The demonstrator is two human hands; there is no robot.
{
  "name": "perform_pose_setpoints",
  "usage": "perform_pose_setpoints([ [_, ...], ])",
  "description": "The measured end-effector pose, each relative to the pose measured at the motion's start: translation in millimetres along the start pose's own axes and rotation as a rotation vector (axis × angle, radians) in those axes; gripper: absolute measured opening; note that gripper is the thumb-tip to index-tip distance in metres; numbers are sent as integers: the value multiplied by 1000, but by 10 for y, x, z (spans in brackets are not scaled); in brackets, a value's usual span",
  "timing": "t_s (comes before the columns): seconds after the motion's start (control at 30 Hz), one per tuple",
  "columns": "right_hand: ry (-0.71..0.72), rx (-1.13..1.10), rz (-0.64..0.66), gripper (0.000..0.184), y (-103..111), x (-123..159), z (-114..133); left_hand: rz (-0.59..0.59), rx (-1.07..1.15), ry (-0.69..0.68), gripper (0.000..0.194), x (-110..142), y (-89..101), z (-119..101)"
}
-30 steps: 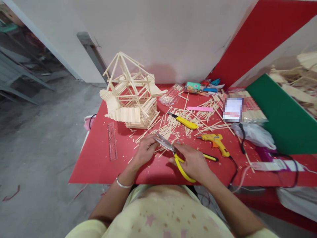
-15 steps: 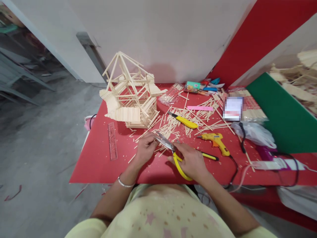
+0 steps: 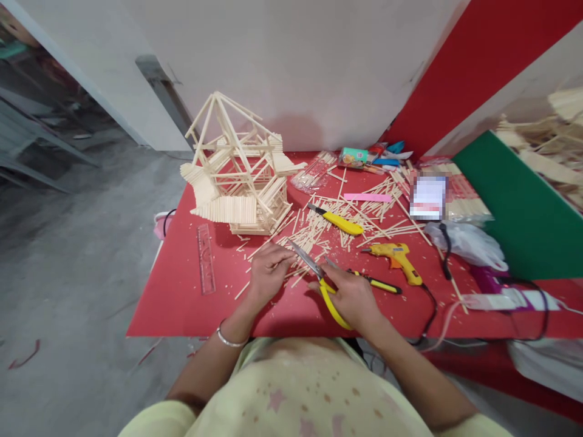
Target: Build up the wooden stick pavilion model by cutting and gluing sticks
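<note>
My right hand (image 3: pixel 353 294) is wrapped round the yellow handles of a pair of scissors (image 3: pixel 306 258). Their metal blades point up and left, close together. Just left of the blades, my left hand (image 3: pixel 269 273) is closed in a pinch, with what seems the end of a thin wooden stick at its fingertips, mostly hidden. Many loose wooden sticks (image 3: pixel 310 233) and small offcuts lie beyond both hands. Behind my left hand stands a house model (image 3: pixel 241 182) built of sticks, with an open roof frame on top.
On the red table (image 3: pixel 168 303) lie a clear ruler (image 3: pixel 206 258), a yellow utility knife (image 3: pixel 339 221), another cutter (image 3: pixel 385 285), a yellow glue gun (image 3: pixel 398 260) with its cord, and a pink strip (image 3: pixel 368 197). A phone (image 3: pixel 428 197), plastic bag (image 3: pixel 473 243) and green board (image 3: pixel 523 212) are at right.
The scissor blades have come closer together. My left fingertips have shifted slightly and now sit beside the blades. The rest of the table looks unchanged.
</note>
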State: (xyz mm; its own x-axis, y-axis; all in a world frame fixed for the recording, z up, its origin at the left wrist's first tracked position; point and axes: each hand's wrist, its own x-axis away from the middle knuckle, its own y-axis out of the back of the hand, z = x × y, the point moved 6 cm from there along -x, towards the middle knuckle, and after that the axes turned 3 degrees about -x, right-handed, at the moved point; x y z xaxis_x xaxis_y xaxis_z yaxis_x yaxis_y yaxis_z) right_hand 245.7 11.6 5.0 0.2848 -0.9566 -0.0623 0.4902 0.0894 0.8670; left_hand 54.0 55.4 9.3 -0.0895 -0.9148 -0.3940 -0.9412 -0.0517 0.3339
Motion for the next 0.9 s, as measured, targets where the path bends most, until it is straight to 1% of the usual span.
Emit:
perform_pose_setpoints([
  [0.07, -7, -50, 0, 36, -29, 8, -14, -4, 39, 48, 12, 3, -14, 34],
  [0.17, -29, -17, -6, 43, -25, 12, -20, 8, 64, 82, 14, 0, -29, 56],
  [0.23, -35, 46, 2, 47, 0, 8, -7, 28, 61, 72, 17, -5, -30, 52],
  [0.33, -21, 91, 21, 45, 31, -3, 18, 61, 32, 50, 19, -11, -24, 53],
  [0.5, -12, 83, 14, 44, 49, -11, 9, 109, 4, 42, 19, -12, -22, 66],
  [0.6, -27, 26, 30, 41, 30, 1, 14, 125, 30, 63, 19, 0, -29, 74],
  [0.67, -63, -13, 50, 41, -14, 24, 10, 114, 52, 105, 17, 18, -20, 93],
  [0.73, -119, 15, 47, 45, -70, 61, -15, 67, 97, 181, 16, 45, 22, 125],
  [0.83, -165, 167, 39, 48, -168, 128, -42, -43, 249, 358, 16, 101, 128, 187],
  [0.9, -122, 254, 57, 49, -243, 162, -9, -105, 378, 456, 21, 126, 194, 203],
])
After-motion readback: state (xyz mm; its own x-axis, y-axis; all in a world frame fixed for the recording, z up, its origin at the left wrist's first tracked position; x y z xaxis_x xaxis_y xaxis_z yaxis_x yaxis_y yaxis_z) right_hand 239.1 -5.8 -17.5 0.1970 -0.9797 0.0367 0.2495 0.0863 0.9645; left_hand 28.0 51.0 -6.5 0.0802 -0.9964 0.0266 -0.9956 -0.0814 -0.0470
